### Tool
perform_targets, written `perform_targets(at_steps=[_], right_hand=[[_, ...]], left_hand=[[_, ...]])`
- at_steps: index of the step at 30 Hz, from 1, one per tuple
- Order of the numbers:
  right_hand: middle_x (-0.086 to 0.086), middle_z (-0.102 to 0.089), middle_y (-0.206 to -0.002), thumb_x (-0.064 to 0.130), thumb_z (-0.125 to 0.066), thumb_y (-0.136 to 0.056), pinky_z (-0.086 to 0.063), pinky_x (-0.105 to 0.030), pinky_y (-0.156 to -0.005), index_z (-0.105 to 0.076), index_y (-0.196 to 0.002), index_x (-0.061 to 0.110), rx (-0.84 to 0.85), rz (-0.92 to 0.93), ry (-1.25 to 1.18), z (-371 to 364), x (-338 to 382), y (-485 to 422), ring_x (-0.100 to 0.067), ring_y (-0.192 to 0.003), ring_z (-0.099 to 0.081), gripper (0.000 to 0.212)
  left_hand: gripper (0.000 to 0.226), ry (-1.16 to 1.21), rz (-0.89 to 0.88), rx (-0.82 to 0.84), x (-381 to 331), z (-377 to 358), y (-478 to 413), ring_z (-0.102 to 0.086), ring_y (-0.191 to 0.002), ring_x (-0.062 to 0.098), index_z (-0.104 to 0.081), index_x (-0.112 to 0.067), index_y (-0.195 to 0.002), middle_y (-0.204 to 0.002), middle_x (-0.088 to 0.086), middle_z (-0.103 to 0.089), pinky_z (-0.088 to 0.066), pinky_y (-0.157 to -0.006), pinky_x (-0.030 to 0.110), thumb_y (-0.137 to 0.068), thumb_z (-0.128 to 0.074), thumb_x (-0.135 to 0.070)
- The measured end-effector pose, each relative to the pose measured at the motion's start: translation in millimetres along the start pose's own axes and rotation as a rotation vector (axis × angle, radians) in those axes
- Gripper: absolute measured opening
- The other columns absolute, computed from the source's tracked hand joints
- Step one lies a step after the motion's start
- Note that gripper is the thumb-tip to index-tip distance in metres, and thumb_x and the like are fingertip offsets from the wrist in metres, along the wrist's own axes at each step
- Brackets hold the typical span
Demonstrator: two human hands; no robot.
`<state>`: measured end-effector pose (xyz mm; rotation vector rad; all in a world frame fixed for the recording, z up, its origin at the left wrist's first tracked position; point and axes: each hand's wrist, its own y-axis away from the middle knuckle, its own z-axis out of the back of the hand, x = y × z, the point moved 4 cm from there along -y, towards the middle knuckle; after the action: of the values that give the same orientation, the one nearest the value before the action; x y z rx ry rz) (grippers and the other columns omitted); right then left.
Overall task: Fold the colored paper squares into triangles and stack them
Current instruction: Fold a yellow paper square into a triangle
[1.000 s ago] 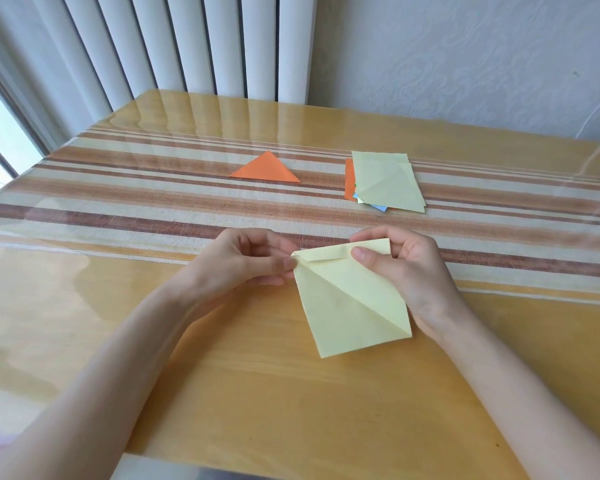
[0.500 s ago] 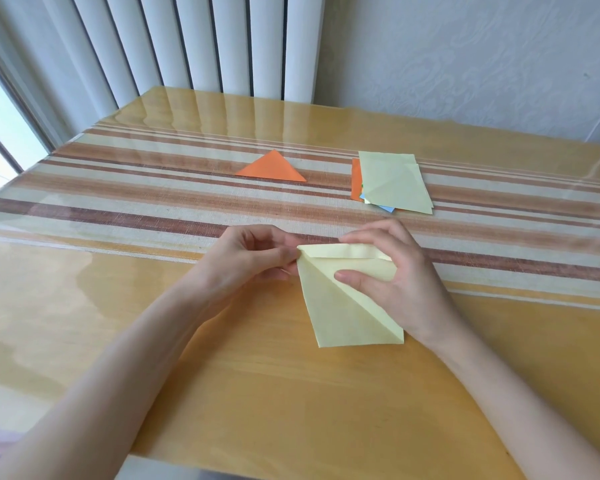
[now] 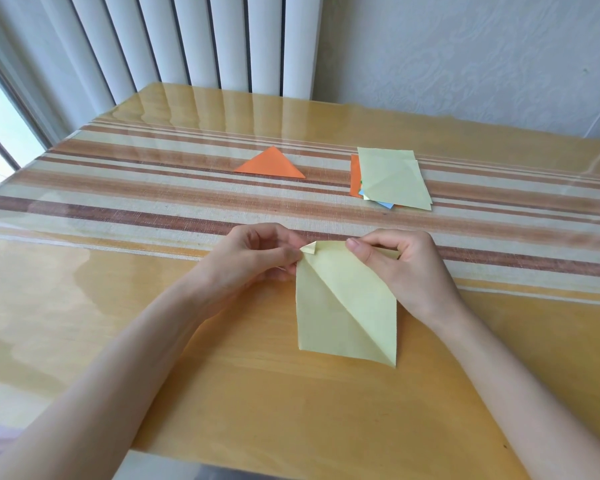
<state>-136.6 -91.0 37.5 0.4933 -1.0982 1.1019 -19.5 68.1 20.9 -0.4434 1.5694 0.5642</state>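
A pale yellow sheet (image 3: 340, 306) lies on the glossy wooden table (image 3: 291, 410), creased along a diagonal from its far left corner to its near right one. At that far left corner the left hand (image 3: 253, 258) pinches the paper, whose tip curls over. The right hand (image 3: 406, 268) grips the sheet's far edge just beside it. Beyond the sheet a striped runner (image 3: 153, 188) crosses the table. On it, beyond the sheet and slightly left, lies an orange triangle (image 3: 270, 164) — and beyond the sheet to the right sits a loose pile of squares (image 3: 392, 178), yellow on top, with orange and blue edges showing beneath.
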Motion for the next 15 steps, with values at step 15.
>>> perform_targets(at_steps=[15], right_hand=[[-0.010,-0.073,-0.082,0.031,-0.069,-0.080,-0.041,-0.028,-0.079,-0.075,-0.075,0.009,0.115,-0.294,-0.329,-1.0,-3.4,3.4,-0.013,-0.079,-0.065,0.024]], left_hand=[[0.014,-0.047,-0.016,0.030,3.0,-4.0,-1.6,-0.058,-0.077,0.021,-0.067,-0.011,-0.078,-0.078,0.006,-0.065,-0.050,-0.071,0.026,-0.081,-0.064,-0.024]])
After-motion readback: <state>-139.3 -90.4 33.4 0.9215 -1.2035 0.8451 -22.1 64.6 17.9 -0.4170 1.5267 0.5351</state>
